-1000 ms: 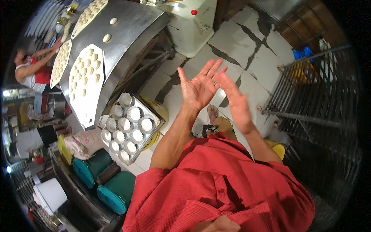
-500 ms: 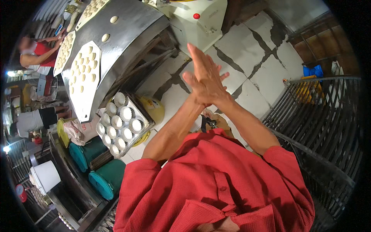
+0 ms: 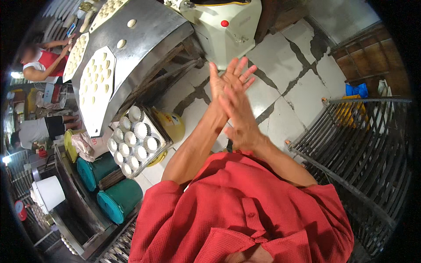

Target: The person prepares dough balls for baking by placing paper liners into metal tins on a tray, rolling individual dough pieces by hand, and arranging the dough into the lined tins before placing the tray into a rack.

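Over the tiled floor, my left hand [image 3: 222,82] is held palm up with thumb and fingers spread. My right hand [image 3: 242,119] lies across its palm and wrist, fingers stretched out, slightly blurred. Nothing shows in either one. To their left, a metal tray [image 3: 156,152] carries several fluted white paper cups [image 3: 130,139]. Beyond that, a white board [image 3: 93,115] with rows of small dough pieces [image 3: 95,78] rests on a steel table [image 3: 153,27]. Two loose dough pieces [image 3: 121,43] sit apart on the tabletop.
A pale machine [image 3: 228,41] with a red button stands ahead. Dark metal racks [image 3: 351,153] fill the right side. Green lidded bins [image 3: 118,201], a yellow bucket [image 3: 172,125] and a white bucket [image 3: 49,193] stand left. A co-worker in red [image 3: 48,63] handles dough at the table's far side.
My hands were pressed together crosswise. Now the right has slid back toward the left wrist, uncovering the left palm and its spread fingers.
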Demonstrator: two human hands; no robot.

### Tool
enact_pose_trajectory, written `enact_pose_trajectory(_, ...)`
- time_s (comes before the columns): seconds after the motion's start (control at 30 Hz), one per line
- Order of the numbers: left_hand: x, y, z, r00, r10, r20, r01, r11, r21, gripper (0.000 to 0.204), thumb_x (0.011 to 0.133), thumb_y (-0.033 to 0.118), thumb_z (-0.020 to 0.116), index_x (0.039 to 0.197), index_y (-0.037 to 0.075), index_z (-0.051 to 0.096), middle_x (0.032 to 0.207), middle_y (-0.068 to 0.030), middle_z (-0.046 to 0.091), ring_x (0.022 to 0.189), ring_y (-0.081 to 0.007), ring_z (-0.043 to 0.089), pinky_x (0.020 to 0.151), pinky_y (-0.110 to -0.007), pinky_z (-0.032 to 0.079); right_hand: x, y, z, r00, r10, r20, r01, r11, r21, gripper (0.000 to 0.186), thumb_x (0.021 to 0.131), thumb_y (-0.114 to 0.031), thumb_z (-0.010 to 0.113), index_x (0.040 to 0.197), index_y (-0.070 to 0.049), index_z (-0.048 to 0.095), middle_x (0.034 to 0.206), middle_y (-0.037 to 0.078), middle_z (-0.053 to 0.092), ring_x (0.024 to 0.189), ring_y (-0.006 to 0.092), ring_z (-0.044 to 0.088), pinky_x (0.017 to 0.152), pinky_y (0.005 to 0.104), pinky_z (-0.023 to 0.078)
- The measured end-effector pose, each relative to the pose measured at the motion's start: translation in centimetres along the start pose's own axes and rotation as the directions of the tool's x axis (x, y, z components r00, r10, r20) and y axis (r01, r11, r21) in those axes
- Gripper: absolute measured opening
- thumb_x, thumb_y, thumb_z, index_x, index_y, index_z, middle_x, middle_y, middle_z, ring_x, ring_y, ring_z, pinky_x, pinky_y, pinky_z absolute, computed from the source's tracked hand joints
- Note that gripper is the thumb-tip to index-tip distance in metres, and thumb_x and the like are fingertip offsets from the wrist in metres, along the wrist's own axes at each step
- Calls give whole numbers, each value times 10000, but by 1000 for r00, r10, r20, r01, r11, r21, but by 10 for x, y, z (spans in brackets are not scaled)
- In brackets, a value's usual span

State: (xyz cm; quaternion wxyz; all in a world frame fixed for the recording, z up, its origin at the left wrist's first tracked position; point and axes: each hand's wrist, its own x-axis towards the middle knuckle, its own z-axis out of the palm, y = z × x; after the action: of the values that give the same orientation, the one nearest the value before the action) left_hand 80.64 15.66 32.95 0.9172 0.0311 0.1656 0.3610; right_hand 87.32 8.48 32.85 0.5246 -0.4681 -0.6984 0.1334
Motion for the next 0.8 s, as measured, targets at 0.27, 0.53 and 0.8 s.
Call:
enact_pose_trajectory(0.27, -69, -77, 59, 768, -174, 617, -587, 195, 786, 681, 1054, 443, 366, 1544, -26, 302, 1597, -183, 327, 1505, -339, 254, 1237, -455, 169, 33, 70, -98, 675, 699, 238, -137, -199, 970, 1004, 950, -766, 271, 1565, 25, 213, 1634, 209, 222, 1493, 383, 243, 1237, 504, 165)
enact_pose_trajectory(0.53, 13, -39, 77, 752, -326, 573, -635, -591, 497, 724, 1041, 544, 336, 1469, -30, 446, 1527, -199, 439, 1430, -381, 380, 1212, -494, 216, 3, 13, -91, 737, 611, 288, -173, -241, 955, 1033, 935, -785, 253, 1571, 26, 190, 1637, 199, 229, 1510, 351, 229, 1232, 494, 176)
enact_pose_trajectory(0.8, 50, -15, -35, 939, -313, 144, 228, 878, 421, 837, 1005, 695, 294, 1304, -21, 607, 1287, -155, 633, 1148, -293, 609, 1053, -427, 441, -24, -6, -73, 849, 372, 374, -330, -178, 927, 748, 1024, -597, 376, 1374, 48, 520, 1051, 189, 723, 922, 334, 715, 918, 504, 543)
